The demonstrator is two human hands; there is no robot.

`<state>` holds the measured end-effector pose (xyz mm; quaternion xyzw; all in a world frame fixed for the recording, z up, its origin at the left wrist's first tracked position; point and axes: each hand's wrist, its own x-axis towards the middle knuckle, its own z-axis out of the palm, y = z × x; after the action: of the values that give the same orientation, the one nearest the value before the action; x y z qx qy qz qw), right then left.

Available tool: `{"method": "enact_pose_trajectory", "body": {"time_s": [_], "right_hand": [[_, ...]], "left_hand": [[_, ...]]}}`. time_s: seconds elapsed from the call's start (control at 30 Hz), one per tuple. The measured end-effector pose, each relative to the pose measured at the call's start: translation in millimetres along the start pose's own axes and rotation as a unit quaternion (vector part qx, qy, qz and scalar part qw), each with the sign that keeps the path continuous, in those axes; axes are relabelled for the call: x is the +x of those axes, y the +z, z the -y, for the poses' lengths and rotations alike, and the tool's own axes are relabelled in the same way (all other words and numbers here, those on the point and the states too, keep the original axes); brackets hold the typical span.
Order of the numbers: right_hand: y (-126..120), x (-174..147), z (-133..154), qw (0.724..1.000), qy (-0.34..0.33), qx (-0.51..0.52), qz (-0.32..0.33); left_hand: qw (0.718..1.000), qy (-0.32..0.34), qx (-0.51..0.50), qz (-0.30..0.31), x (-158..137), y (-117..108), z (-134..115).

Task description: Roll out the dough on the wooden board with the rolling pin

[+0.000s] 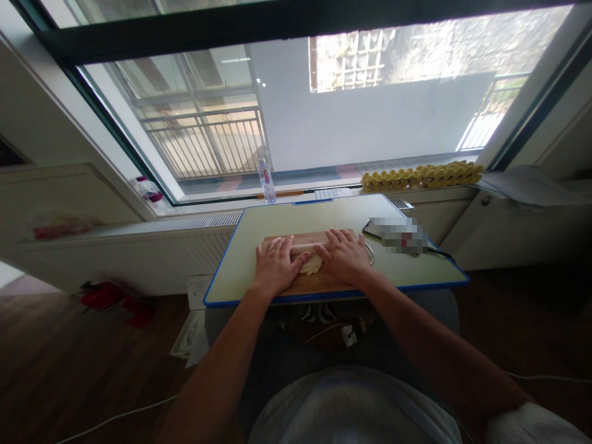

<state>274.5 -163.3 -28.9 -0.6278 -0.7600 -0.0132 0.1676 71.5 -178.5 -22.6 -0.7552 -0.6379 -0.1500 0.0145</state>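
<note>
A wooden rolling pin (303, 248) lies crosswise on a wooden cutting board (303, 285). Over its left end my left hand (276, 264) lies flat, palm down, with the fingers stretched forward. Across its right end my right hand (345, 254) rests the same way, fingers spread and thumb pointing inward. Both pin ends are hidden beneath the palms. A flattened piece of pale dough (311, 264) shows just below the pin, between the two thumbs. The board's metal handle (370, 253) sticks out beyond my right hand.
The board lies on a small blue-edged table (235, 271). A phone-like device (398, 235), partly blurred out, sits at the right with a cable. On the windowsill stand a plastic bottle (266, 182) and a yellow bumpy strip (420, 176). A fire extinguisher (115, 300) is left on the floor.
</note>
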Motion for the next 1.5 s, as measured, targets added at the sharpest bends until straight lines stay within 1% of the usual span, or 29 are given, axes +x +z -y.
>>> {"method": "enact_pose_trajectory", "body": {"time_s": [0.07, 0.13, 0.2, 0.37, 0.43, 0.5, 0.6, 0.77, 0.83, 0.9, 0.97, 1.0, 1.07, 1.13, 1.2, 1.3, 1.4, 1.5], "right_hand": [[0, 1, 0, 1.000, 0.003, 0.000, 0.001], [0, -7, 0, 1.000, 0.000, -0.001, -0.006], [-1, -23, 1, 1.000, -0.010, 0.000, -0.019], [2, -78, -2, 0.998, -0.043, -0.004, -0.054], [4, -93, -5, 0.997, -0.052, -0.007, -0.055], [5, -98, -8, 0.997, -0.058, -0.008, -0.050], [2, -87, -9, 0.998, -0.053, -0.009, -0.038], [-12, -47, -5, 1.000, -0.023, 0.014, -0.013], [-19, -30, -3, 0.999, -0.019, 0.030, 0.006], [-24, -13, -3, 0.999, -0.017, 0.032, 0.015], [-25, 4, -4, 0.999, -0.009, 0.015, 0.026], [-25, 11, -5, 0.999, -0.006, 0.005, 0.041], [-22, 23, -7, 0.996, -0.002, -0.006, 0.086], [-19, 29, -9, 0.994, 0.007, -0.004, 0.109], [-16, 28, -9, 0.995, 0.018, -0.001, 0.099], [-15, 18, -7, 0.997, 0.019, -0.005, 0.069], [-15, 3, -3, 0.999, 0.024, -0.003, 0.044], [-14, -13, 1, 1.000, 0.028, 0.001, 0.014]], "left_hand": [[1.000, 0.001, -0.003, 0.003, 2, -1, 0], [1.000, 0.003, 0.001, -0.007, -5, -2, -2], [1.000, 0.011, 0.007, -0.023, -21, -2, -5], [0.997, 0.038, 0.022, -0.065, -75, -1, -12], [0.996, 0.048, 0.019, -0.066, -88, -2, -13], [0.997, 0.053, 0.016, -0.062, -90, -4, -12], [0.997, 0.054, 0.010, -0.055, -77, -7, -9], [0.998, 0.047, -0.031, -0.034, -38, -17, -3], [0.997, 0.053, -0.056, -0.017, -21, -23, 0], [0.995, 0.050, -0.082, -0.018, 0, -27, 3], [0.995, 0.027, -0.091, -0.035, 22, -28, 6], [0.996, 0.011, -0.083, -0.028, 34, -27, 7], [0.998, -0.018, -0.055, 0.028, 53, -21, 10], [0.995, -0.032, -0.034, 0.094, 64, -13, 13], [0.991, -0.031, -0.026, 0.124, 68, -7, 16], [0.991, -0.020, -0.021, 0.129, 63, -5, 17], [0.992, -0.016, -0.017, 0.128, 52, -8, 15], [0.995, -0.009, 0.000, 0.102, 36, -11, 10]]}}
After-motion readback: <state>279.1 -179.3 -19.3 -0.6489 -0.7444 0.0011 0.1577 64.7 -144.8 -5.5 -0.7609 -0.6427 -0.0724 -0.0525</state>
